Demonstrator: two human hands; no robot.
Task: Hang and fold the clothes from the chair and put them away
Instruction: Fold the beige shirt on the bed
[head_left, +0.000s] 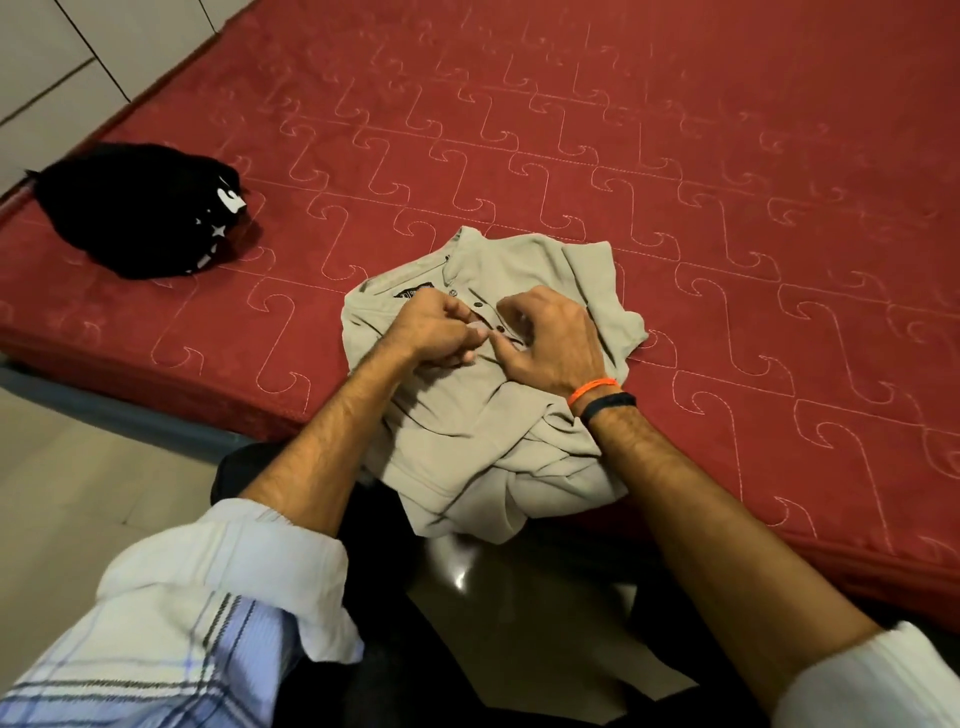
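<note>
Beige polo shirt sits on the red bed, left hand and right hand pinching its button placket. Black garment looks folded already; nothing's put away yet.

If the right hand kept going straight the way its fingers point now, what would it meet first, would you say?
The right hand points leftward across the beige shirt, so it would most likely meet the left hand first; their fingertips already look nearly touching at the shirt's buttons, though depth is hard to judge.
</note>
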